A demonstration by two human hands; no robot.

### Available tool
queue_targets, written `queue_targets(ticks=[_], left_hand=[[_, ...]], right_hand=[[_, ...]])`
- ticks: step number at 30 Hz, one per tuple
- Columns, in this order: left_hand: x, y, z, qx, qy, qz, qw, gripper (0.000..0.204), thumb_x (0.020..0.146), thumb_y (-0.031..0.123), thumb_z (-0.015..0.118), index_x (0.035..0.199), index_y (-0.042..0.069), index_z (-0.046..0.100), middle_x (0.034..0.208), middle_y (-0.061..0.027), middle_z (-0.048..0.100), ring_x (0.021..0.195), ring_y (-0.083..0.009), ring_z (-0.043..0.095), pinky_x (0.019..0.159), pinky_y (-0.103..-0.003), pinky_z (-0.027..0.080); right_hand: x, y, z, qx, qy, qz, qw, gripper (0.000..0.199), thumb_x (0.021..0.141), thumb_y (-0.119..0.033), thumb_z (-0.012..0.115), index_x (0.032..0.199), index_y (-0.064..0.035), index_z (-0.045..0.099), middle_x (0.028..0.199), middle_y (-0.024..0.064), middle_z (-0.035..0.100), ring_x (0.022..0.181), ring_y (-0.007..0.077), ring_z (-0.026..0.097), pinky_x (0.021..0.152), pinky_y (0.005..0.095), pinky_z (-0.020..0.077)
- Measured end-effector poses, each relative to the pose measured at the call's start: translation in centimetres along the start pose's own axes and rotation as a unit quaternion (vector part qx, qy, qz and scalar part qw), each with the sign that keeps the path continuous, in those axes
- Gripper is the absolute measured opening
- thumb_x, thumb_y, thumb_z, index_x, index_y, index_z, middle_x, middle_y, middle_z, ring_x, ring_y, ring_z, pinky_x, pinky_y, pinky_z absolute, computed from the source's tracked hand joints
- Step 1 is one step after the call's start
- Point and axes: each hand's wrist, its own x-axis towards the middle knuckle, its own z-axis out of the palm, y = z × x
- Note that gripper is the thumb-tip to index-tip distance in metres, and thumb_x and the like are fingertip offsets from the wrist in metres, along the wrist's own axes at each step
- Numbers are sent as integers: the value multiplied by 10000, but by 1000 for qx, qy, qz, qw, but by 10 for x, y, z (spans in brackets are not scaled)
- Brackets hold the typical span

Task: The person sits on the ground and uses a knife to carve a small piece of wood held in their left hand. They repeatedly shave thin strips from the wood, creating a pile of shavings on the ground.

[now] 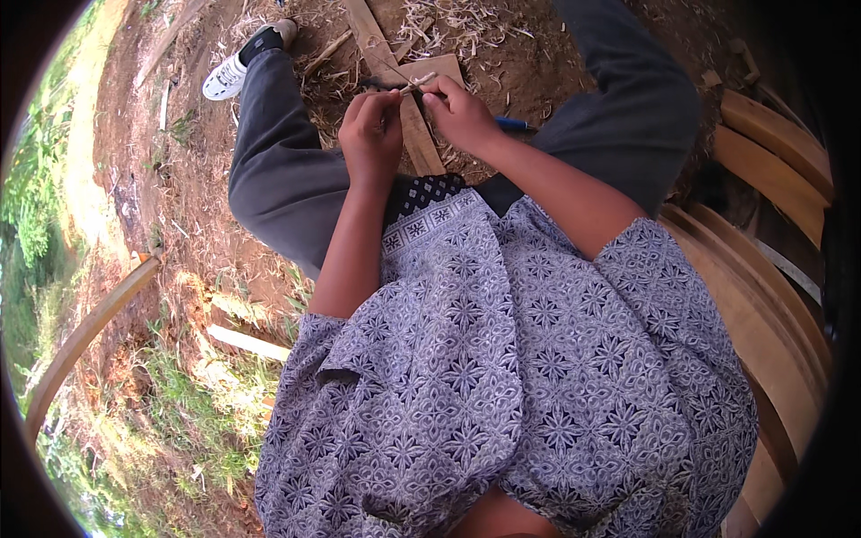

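My left hand (370, 133) and my right hand (461, 115) are close together in front of me, above the ground between my legs. A short, pale, thin stick (417, 84) spans the gap between my fingertips, and both hands pinch it. A thin dark strand or sliver (395, 69) slants up from near the stick; I cannot make out what it is. Under the hands lies a long wooden plank (420, 142), with a shorter flat piece of wood (446, 65) across it. Beside my right wrist rests a slim blue object (511, 123), its kind unclear.
Curly wood shavings (462, 25) litter the brown soil ahead. Stacked curved-looking boards (749, 287) stand close on my right. To the left are a wooden pole (90, 332), a pale strip of wood (247, 342) and grass. My left foot wears a white shoe (226, 79).
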Motion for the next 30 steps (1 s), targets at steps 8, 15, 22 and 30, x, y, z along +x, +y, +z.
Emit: queue_targets(ticks=[8, 15, 22, 30], left_hand=[[0, 6, -4, 29, -10, -19, 999, 66, 870, 2, 747, 908, 15, 695, 852, -130, 678, 741, -300, 684, 655, -372, 532], [-2, 7, -2, 19, 0, -20, 1000, 78, 875, 29, 771, 863, 17, 695, 828, -103, 699, 712, -211, 701, 644, -321, 531], [-3, 10, -1, 24, -2, -6, 1000, 74, 867, 12, 763, 880, 19, 690, 849, -109, 699, 734, -235, 704, 655, -335, 541], [0, 12, -1, 26, -12, -16, 999, 85, 853, -13, 751, 897, 21, 687, 866, -120, 688, 746, -283, 689, 663, -369, 540]], right_hand=[[-12, -18, 2, 45, 9, -121, 992, 256, 1030, -290, 597, 1191, -91, 593, 1008, 158, 727, 931, 357, 717, 798, 419, 546], [-13, -9, -5, 33, -3, -50, 998, 264, 1018, -295, 585, 1192, -97, 603, 991, 176, 732, 924, 382, 717, 773, 464, 547], [-9, 8, -7, -27, 0, 22, 999, 215, 1028, -240, 599, 1188, -97, 599, 875, 142, 703, 789, 301, 710, 714, 377, 531], [-13, 15, -9, -8, 2, 12, 1000, 273, 1023, -299, 592, 1193, -87, 610, 846, 152, 691, 794, 302, 680, 700, 426, 516]])
